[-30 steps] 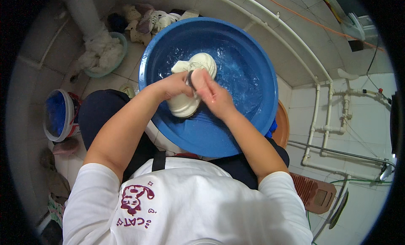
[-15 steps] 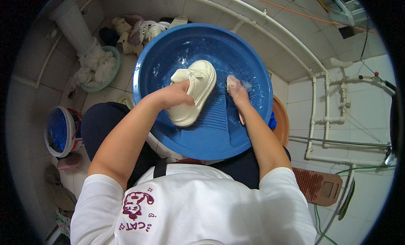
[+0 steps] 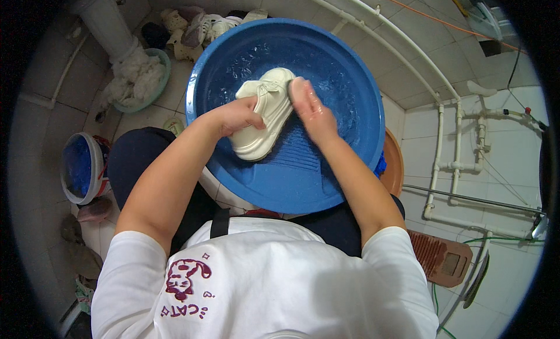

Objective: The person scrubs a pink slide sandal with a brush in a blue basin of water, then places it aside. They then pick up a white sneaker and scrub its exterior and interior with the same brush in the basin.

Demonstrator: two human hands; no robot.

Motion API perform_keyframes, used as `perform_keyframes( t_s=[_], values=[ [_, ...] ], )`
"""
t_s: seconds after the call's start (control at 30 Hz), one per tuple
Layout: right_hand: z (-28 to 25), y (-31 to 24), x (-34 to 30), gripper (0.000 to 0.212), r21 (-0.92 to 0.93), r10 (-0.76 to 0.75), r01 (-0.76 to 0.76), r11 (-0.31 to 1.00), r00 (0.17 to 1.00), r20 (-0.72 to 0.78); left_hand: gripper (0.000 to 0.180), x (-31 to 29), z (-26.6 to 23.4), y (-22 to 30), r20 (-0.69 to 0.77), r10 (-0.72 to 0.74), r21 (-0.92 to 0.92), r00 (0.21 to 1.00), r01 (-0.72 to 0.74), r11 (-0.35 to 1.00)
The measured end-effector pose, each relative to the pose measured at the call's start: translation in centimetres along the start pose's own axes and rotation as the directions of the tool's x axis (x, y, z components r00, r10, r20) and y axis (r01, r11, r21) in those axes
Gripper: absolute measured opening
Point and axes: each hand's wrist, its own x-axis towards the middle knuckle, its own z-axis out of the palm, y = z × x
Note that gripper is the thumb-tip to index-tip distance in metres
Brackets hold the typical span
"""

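A white lace-up shoe (image 3: 273, 118) is held tilted over a blue round tub (image 3: 372, 114), its toe pointing away from me. My left hand (image 3: 239, 115) grips it at the opening, with the thumb on the outer side and the other fingers hidden inside. My right hand (image 3: 314, 112) looks wet. Its fingers are stretched out and lie against the shoe's right side near the toe. Rippling water fills the far part of the tub. A ridged washboard slope (image 3: 296, 155) is moulded into its near side, below the shoe.
Several shoes (image 3: 204, 30) lie beyond the tub at the left. A pale green basin (image 3: 165, 70) there holds white fluffy stuff. At left stands a white bucket (image 3: 96, 158) with blue inside. An orange-brown basin (image 3: 396, 164), a brown washboard (image 3: 440, 258) and white pipes (image 3: 438, 146) are at right.
My right hand has come up out of the water and moved left to the shoe's side. My left hand still holds the shoe, which sits slightly higher in view.
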Motion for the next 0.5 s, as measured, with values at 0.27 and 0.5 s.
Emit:
perform_keyframes(
  t_s=[0.27,0.5],
  values=[
    [-2.7,-0.1,-0.1,0.061,-0.017,0.299,-0.299,0.954,0.954,0.037,0.057,-0.4,0.0,0.2,-0.044,0.060,0.079,0.997,-0.056,0.995],
    [-1.8,13.2,-1.2,0.056,-0.222,0.586,-0.552,0.804,0.800,0.130,0.061,-0.6,2.6,1.8,0.063,0.229,0.051,0.971,-0.232,0.971]
  ],
)
